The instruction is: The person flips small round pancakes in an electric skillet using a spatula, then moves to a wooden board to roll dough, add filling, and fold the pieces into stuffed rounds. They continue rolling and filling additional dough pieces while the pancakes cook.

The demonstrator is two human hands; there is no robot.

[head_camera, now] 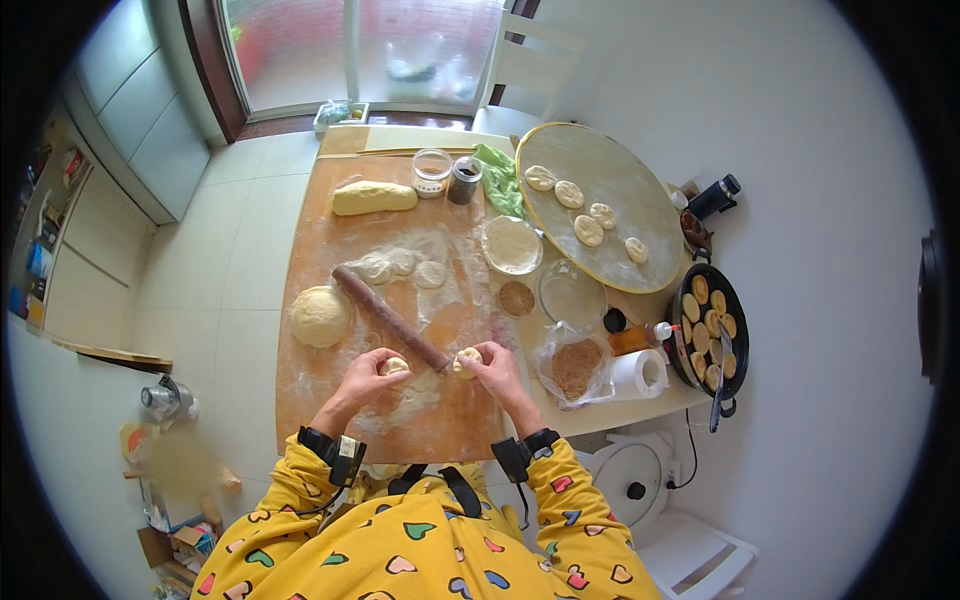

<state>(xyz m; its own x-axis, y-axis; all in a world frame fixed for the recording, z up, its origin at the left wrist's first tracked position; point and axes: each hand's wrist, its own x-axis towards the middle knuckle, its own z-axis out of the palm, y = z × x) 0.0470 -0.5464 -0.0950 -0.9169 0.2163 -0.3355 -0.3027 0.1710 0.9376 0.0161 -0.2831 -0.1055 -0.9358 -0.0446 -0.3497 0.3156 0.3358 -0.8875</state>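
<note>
My left hand (369, 379) grips a small piece of dough (394, 366) between thumb and fingers, just above the floured wooden board (457, 420). Another small dough piece (466, 363) with a gathered top is pinched in my right hand (496, 371). Between and beyond the hands, a dark wooden rolling pin (390, 316) lies slantwise, its near end beside the right-hand piece. A big round of dough (321, 316) rests left of the pin. Several small flattened dough discs (430, 274) lie in flour past it, and a dough log (375, 198) sits at the far end.
A round tray (615, 180) at the back right carries several shaped dough pieces. Nearer are a bag of brown filling (576, 367), a bottle of amber liquid (637, 338) and a paper towel roll (639, 374). A black pan (739, 330) holds browned cakes and a spatula (720, 394).
</note>
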